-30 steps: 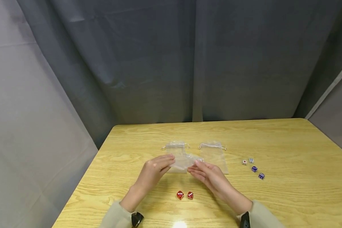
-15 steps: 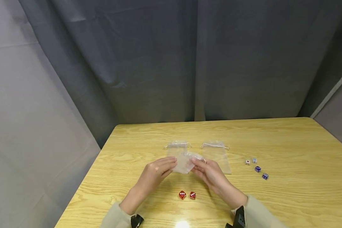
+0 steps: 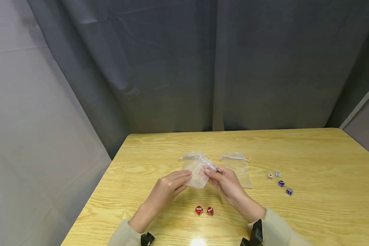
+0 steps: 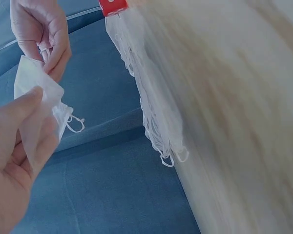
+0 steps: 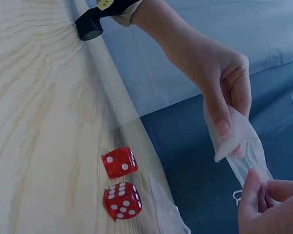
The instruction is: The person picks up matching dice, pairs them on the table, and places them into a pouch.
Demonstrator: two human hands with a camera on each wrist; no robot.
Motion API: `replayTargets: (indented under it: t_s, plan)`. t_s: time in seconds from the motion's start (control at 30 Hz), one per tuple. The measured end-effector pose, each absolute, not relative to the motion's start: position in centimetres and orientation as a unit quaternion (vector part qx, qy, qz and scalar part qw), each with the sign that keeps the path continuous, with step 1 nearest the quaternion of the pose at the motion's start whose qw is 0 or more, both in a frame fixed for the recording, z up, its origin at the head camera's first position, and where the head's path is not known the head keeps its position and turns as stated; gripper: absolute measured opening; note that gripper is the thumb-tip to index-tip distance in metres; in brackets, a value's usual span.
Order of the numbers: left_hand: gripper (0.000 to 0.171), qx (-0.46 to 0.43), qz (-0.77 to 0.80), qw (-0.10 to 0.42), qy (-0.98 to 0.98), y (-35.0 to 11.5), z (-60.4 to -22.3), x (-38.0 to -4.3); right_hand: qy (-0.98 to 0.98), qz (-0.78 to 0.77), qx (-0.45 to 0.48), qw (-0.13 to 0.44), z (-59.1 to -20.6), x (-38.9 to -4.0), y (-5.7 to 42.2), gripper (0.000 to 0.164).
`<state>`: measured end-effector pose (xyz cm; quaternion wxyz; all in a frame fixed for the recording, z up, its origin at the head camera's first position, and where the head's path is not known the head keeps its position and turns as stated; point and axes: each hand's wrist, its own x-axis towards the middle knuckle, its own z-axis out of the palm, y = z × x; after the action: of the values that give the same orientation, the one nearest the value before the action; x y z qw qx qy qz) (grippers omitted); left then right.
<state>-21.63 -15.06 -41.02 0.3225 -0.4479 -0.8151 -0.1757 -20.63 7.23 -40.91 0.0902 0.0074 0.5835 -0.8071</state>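
Note:
Both hands hold a small sheer white drawstring pouch [image 3: 196, 173] above the table. My left hand [image 3: 172, 184] pinches its plain bottom end between thumb and fingers, as the left wrist view shows with the near hand [image 4: 14, 146]. At the drawstring end, my right hand [image 3: 229, 184] grips the gathered mouth, and a loop of white cord [image 4: 75, 124] hangs out there. Two more pouches lie flat behind: one [image 3: 187, 165] partly covered by the held pouch, the other [image 3: 238, 171] to its right. Two red dice [image 3: 199, 210] sit in front of the hands.
Two white dice [image 3: 270, 176] and two blue dice [image 3: 281, 183] lie on the wooden table [image 3: 326, 164] to the right. A dark grey curtain [image 3: 172, 68] hangs behind the table's far edge.
The held pouch has turned from nearly flat to tilted up, showing more of its face. My right hand has drawn slightly closer to the left. The dice have not moved on the table.

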Motion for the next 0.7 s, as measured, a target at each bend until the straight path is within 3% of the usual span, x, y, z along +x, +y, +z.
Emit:
replayTargets:
  t_s: [0.47, 0.7]
  plan:
    - [0.039, -0.428, -0.168, 0.306, -0.834, -16.0, -41.1, -21.4, 0.679, -0.732, -0.043, 0.028, -41.5, -21.5, 6.5, 0.03]
    - [0.049, -0.418, -0.175, 0.328, -0.829, -16.8, -40.8, -21.3, 0.719, -0.69, -0.084, -0.005, -42.3, -21.6, 5.9, 0.025]
